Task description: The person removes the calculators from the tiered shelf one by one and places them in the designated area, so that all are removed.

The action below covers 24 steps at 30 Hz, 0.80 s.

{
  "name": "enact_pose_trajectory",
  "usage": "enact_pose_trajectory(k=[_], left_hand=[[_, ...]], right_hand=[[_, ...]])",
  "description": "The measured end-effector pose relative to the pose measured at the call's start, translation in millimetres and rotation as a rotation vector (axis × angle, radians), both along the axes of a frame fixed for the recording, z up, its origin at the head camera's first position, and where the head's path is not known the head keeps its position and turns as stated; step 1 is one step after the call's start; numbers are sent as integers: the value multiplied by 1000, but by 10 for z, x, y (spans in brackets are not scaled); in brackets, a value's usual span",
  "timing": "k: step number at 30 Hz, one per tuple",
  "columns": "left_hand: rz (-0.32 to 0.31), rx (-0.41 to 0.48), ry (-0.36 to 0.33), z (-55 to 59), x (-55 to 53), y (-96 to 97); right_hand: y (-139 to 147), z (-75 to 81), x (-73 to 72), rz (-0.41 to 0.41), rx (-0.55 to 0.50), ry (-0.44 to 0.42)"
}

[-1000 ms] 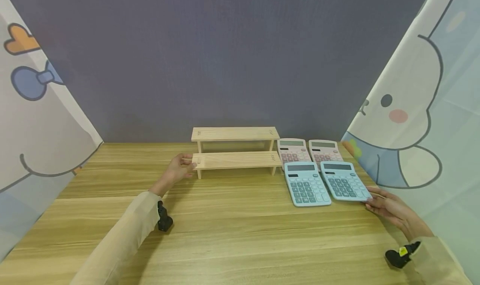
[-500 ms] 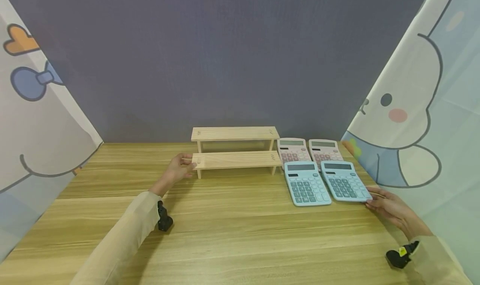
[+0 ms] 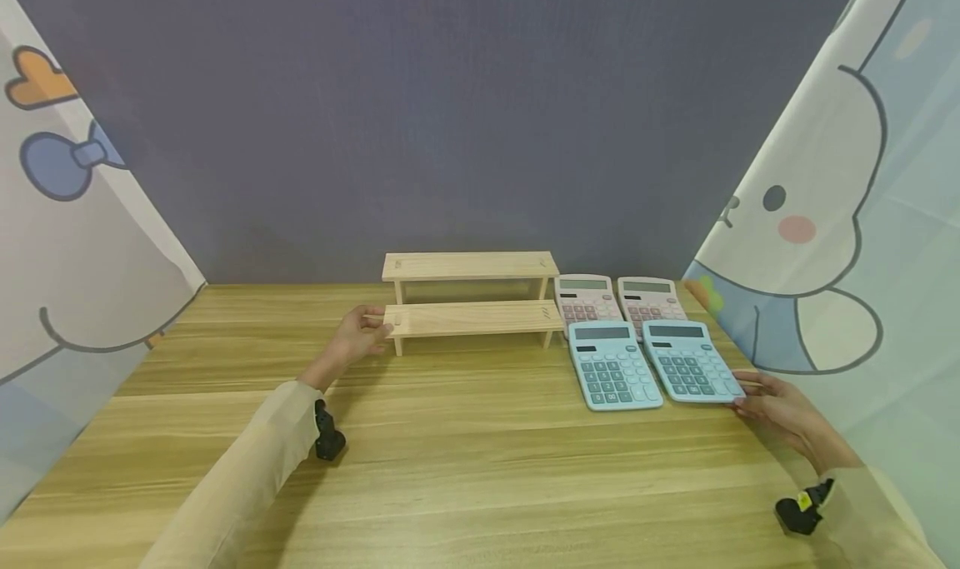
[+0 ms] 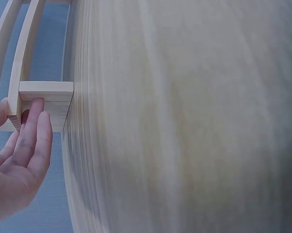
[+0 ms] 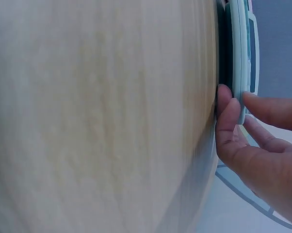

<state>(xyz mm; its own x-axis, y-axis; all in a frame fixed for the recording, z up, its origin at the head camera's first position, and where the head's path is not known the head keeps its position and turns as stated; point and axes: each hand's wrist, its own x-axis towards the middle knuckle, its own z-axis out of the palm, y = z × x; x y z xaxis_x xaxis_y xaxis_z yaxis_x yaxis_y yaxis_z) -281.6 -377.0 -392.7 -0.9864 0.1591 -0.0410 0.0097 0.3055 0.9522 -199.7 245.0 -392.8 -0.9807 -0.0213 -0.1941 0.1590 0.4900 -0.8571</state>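
Note:
A small wooden two-tier stand (image 3: 472, 319) is on the table, its higher board (image 3: 471, 265) behind the lower one. My left hand (image 3: 352, 342) pinches the left end of the lower board; in the left wrist view the thumb is on top and fingers reach underneath, against the end leg (image 4: 46, 90). At the right, my right hand (image 3: 783, 415) pinches the near right corner of a light blue calculator (image 3: 690, 365). The right wrist view shows the thumb on its top face and fingertips under its edge (image 5: 240, 63). A second blue calculator (image 3: 615, 367) lies beside it.
Two pink calculators (image 3: 587, 298) lie behind the blue ones, partly covered by them, close to the stand's right end. A dark grey panel (image 3: 450, 119) rises behind the table (image 3: 480, 469). Printed cloths (image 3: 795, 294) hang at both sides.

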Motion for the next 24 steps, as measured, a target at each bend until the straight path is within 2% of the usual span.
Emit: enact_pose_trajectory(k=[11,24], left_hand=[[9,1,-2,2,0,7],[8,0,-10,-6,-8,3]], right_hand=[[-13,8,-9,16,77,29],[22,14,-37,32,141,21]])
